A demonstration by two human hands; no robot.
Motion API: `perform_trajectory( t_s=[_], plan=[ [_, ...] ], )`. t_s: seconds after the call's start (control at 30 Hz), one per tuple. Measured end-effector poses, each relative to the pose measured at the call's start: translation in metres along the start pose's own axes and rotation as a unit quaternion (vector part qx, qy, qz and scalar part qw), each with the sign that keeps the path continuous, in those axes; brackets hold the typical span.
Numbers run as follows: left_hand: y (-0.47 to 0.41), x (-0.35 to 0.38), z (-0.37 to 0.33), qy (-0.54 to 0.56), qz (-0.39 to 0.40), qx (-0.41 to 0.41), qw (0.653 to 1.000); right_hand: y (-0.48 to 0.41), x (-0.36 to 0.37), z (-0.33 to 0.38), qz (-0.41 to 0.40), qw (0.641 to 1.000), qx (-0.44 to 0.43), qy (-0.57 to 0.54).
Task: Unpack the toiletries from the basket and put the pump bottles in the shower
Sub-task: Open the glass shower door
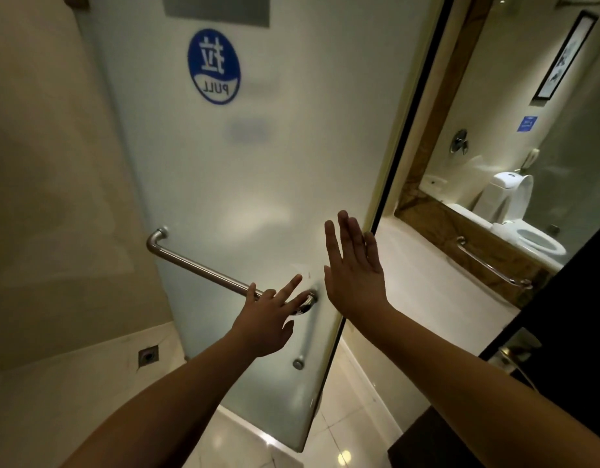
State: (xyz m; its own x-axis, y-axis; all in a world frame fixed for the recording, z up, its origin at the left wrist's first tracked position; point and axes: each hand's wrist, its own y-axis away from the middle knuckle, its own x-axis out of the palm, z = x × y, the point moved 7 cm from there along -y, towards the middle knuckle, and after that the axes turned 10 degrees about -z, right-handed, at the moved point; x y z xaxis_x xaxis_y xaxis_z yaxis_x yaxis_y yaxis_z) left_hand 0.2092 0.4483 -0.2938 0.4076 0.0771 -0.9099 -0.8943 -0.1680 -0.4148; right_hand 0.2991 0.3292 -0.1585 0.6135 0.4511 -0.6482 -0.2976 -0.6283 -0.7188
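A frosted glass shower door [258, 170] fills the middle of the head view, with a blue round PULL sticker [214, 66] seen mirrored through the glass. A steel bar handle [197, 269] runs slantwise across the door. My left hand [268, 319] is open, its fingers spread over the right end of the handle. My right hand [354, 268] is open and flat, palm toward the glass near the door's free edge. No basket, toiletries or pump bottles are in sight.
Beige shower wall and floor with a square drain [148, 356] lie to the left. A mirror [528, 146] on the right reflects a toilet [525, 228]. A pale counter [427, 292] sits below it, and a dark door [568, 332] stands at the far right.
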Motion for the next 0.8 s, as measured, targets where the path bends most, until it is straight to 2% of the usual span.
perform_trajectory(
  t_s=[0.3,0.43,0.63,0.73,0.8],
  plan=[
    [-0.002,0.015,0.014,-0.028,0.023,-0.035,0.999,-0.009,0.022,0.008,0.041,0.999,-0.027,-0.023],
    [0.014,0.007,0.038,-0.045,0.033,-0.087,0.995,-0.015,0.033,0.036,0.076,0.993,-0.082,-0.034],
    [0.057,-0.042,0.092,-0.107,0.020,-0.164,0.981,-0.042,0.038,0.128,0.120,0.969,-0.169,-0.132],
    [0.103,-0.079,0.127,-0.142,0.022,-0.198,0.970,-0.056,0.026,0.195,0.119,0.949,-0.218,-0.193],
    [0.147,-0.106,0.157,-0.166,0.038,-0.250,0.953,-0.064,0.014,0.244,0.115,0.935,-0.248,-0.227]
  ],
)
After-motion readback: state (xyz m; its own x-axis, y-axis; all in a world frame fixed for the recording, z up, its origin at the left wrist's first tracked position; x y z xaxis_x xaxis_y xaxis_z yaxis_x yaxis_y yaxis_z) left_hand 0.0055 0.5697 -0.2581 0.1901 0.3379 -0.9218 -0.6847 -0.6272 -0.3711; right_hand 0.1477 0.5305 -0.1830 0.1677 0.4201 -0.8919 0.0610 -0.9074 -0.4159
